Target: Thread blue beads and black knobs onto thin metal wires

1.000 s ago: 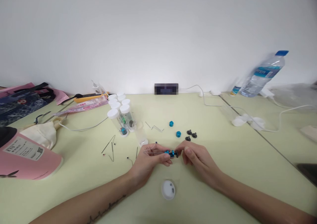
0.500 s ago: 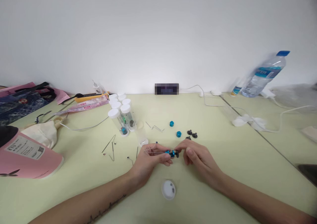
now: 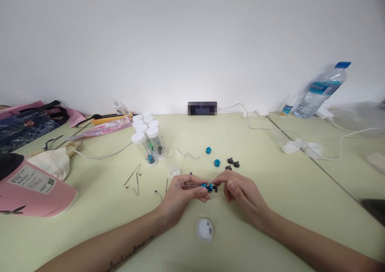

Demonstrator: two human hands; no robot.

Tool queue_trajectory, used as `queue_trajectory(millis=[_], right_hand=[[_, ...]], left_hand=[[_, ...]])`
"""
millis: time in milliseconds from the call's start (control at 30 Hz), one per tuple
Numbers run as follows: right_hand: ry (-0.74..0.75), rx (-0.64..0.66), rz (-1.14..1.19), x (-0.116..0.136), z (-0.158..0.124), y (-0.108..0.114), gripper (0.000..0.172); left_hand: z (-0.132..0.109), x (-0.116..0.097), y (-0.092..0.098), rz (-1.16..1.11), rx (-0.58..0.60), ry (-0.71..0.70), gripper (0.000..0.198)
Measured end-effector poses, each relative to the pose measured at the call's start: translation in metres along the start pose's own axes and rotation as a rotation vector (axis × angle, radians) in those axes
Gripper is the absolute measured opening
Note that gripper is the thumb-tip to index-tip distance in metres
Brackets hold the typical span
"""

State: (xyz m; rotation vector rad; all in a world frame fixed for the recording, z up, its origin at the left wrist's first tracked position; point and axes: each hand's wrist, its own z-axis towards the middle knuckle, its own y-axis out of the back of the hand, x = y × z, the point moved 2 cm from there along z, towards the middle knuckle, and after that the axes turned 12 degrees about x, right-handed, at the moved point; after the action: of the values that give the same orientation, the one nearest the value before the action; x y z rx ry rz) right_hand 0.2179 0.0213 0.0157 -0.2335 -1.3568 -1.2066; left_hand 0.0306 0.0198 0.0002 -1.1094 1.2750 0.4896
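Note:
My left hand (image 3: pixel 180 198) pinches a thin bent wire (image 3: pixel 183 182) that carries small blue beads (image 3: pixel 205 185). My right hand (image 3: pixel 240 194) meets it from the right, fingertips closed on a small black piece (image 3: pixel 214 188) at the wire's end. Both hands hover just above the pale green table (image 3: pixel 270 192). Two loose blue beads (image 3: pixel 217 162) and three small black caps (image 3: pixel 233 162) lie just beyond the hands. A white round lid (image 3: pixel 205 229) lies in front of them.
Clear vials with white caps (image 3: pixel 147 140) stand at centre left, one lying on its side. Bent wires (image 3: pixel 135 180) are scattered left. A pink bag (image 3: pixel 36 188) and cloth pouch sit far left. A water bottle (image 3: pixel 321 89) and white cables (image 3: pixel 300 146) are at right.
My hands have barely shifted; the right fingertips have worked slightly at the black piece on the wire's end. The view has moved a little.

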Motion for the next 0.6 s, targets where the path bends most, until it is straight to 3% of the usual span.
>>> queue_trajectory(millis=[167, 300, 600], right_hand=[[-0.067, 0.016, -0.014, -0.0017, 0.0011, -0.0005, 0.043], [-0.04, -0.016, -0.003, 0.0005, 0.0017, 0.0003, 0.047], [-0.155, 0.096, -0.063, -0.0088, 0.0011, -0.0041, 0.052]], left_hand=[[0.0002, -0.0005, 0.0002, 0.001, -0.006, -0.006, 0.018], [-0.0011, -0.0007, -0.0002, 0.003, -0.002, 0.002, 0.018], [-0.0012, -0.0003, -0.0005, -0.005, 0.003, -0.011, 0.017]])
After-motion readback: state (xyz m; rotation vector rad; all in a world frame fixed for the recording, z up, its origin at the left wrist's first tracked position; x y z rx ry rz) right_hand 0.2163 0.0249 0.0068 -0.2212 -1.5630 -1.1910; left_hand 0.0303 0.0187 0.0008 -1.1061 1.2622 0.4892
